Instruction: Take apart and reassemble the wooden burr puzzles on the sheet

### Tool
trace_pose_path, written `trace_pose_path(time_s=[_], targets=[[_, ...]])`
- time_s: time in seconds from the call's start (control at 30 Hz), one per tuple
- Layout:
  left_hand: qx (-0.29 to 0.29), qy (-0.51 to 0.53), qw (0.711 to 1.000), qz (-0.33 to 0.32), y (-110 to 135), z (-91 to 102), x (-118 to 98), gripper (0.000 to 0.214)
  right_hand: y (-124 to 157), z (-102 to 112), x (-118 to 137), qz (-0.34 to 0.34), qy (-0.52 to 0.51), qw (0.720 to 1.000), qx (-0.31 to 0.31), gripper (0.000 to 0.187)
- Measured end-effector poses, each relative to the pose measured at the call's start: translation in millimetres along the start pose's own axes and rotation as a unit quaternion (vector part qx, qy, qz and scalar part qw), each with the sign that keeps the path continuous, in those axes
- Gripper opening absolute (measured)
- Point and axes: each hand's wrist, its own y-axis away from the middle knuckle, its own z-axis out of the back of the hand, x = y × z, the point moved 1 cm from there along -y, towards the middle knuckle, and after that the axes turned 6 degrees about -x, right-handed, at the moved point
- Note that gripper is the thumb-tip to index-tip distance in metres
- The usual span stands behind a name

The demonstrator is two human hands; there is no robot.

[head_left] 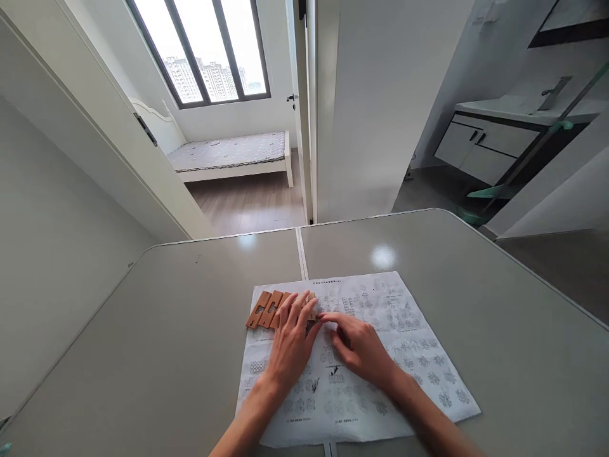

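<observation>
A row of flat brown wooden pieces (259,310) with cut-out slots lies slanted, side by side, on a large printed paper sheet (409,381). My left hand (291,343) is over the right part of this row, its fingers bent across the far side and its thumb at the near side, gripping the pieces there. Its fingers hide much of them. From the right, my right hand (359,346) reaches in with the index finger stretched to the row's right end, close to my left thumb. The right thumb is apart from that finger. Small details at the fingertips are unclear.
The sheet lies across the seam of a glossy grey-beige table (143,355). Beyond the table are a doorway, a bed (233,152) below a window (204,51), and a white wall. A washbasin cabinet (490,139) stands in the room at right.
</observation>
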Motion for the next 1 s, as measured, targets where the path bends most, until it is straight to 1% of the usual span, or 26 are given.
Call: trace_pose_path(time_s=[0.07,0.17,0.3,0.4,0.5,0.53,0.6,0.67,0.73,0.8,0.9,1.0], targets=[[0.001,-0.012,1.000,-0.007,0,0.0,0,0.033,0,0,0,-0.008,0.007,1.000,0.004,0.039],[-0.014,-0.026,1.000,-0.003,0,-0.7,1,0.024,1,-1,-1,-0.031,0.014,0.999,0.001,0.038],[-0.038,-0.033,0.999,-0.009,-1,1.4,-1,0.029,1,-3,-3,-0.043,0.003,0.999,-0.005,0.033],[-0.055,-0.011,0.997,-0.047,-3,8.2,-10,0.032,1,-3,-3,-0.044,0.001,0.999,-0.008,0.031],[-0.056,0.048,0.991,-0.116,-3,15.1,-20,0.029,0,-1,-2,-0.044,-0.010,0.999,-0.013,0.028],[-0.047,0.068,0.987,-0.137,-2,16.4,-23,0.028,-1,0,-1,-0.044,-0.016,0.999,-0.013,0.027],[-0.010,0.101,0.981,-0.165,0,16.6,-27,0.026,-1,2,1,-0.042,-0.029,0.999,-0.010,0.026],[0.036,0.117,0.978,-0.168,2,14.4,-27,0.025,-2,3,2,-0.034,-0.036,0.999,-0.005,0.026],[0.071,0.115,0.979,-0.156,4,11.2,-26,0.023,-2,3,2,-0.028,-0.037,0.999,-0.004,0.027],[0.089,0.107,0.979,-0.150,5,8.2,-24,0.022,-1,2,1,-0.026,-0.034,0.999,-0.007,0.027],[0.102,0.101,0.977,-0.156,5,5.4,-22,0.024,-1,1,-1,-0.029,-0.028,0.999,-0.009,0.031],[0.114,0.098,0.978,-0.146,5,5.3,-22,0.024,0,0,-3,-0.026,-0.033,0.999,-0.004,0.034]])
